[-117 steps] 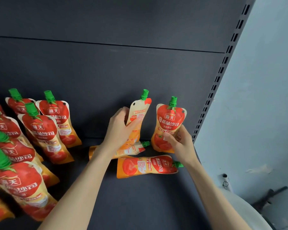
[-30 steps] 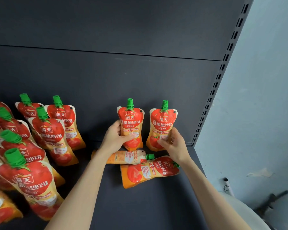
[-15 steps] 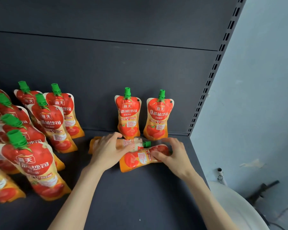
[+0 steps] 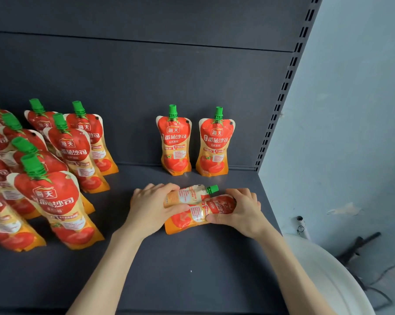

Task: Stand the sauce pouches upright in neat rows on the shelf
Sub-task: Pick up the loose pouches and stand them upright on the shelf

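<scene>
On the dark shelf [image 4: 192, 269], both lying pouches are half hidden: the left hand [image 4: 151, 208] curls round the base of the pale-backed pouch [image 4: 187, 196], and the right hand [image 4: 242, 210] wraps the neck of the red-fronted pouch [image 4: 192, 217], covering its cap. Two upright pouches [image 4: 174, 144] stand behind them by the back wall [image 4: 146, 87]; the left cluster [image 4: 53, 196] runs off-frame.
</scene>
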`<state>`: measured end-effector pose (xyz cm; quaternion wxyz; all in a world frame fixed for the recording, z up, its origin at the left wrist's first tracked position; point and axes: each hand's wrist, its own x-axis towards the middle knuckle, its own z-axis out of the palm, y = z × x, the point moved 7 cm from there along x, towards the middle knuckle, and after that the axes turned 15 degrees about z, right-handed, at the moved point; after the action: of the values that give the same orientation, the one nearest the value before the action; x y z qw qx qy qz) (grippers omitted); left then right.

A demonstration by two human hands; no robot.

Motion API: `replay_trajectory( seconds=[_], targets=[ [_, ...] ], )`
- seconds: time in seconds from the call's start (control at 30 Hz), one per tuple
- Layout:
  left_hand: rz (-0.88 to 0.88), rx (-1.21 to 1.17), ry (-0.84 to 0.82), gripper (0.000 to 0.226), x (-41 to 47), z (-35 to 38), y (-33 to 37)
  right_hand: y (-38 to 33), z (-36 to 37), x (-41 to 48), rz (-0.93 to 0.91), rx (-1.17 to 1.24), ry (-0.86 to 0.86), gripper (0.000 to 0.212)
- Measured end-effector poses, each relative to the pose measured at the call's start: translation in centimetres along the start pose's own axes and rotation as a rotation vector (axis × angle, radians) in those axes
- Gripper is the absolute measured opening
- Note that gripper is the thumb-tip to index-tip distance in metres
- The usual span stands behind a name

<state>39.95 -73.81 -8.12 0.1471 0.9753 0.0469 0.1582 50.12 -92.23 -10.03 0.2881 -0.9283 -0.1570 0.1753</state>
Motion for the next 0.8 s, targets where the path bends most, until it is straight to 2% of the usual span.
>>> replay_trajectory(
  seconds=[0.2,0.37,0.5,0.6,0.8],
  targets=[
    [0.072,0.048,0.153,0.072,-2.0,-0.1,1.8,0.5,0.0,-0.9,0.013,0.079,0.009,0.08],
    [0.137,-0.017,0.224,0.068,-2.9,-0.2,3.4,-0.1,-1.1,-2.3,-0.107,0.412,0.019,0.062],
    [0.122,-0.2,0.328,0.056,-2.9,-1.0,4.9,-0.8,-2.4,-3.1,-0.197,0.643,0.127,0.058],
    [0.067,-0.434,0.422,0.046,-2.4,-1.9,5.0,-1.7,-3.3,-3.6,-0.265,0.807,0.188,0.068],
    [-0.162,-0.833,0.526,0.028,-1.0,-1.8,2.9,-3.8,-5.1,-2.5,-0.275,1.21,0.063,0.074]
  ],
)
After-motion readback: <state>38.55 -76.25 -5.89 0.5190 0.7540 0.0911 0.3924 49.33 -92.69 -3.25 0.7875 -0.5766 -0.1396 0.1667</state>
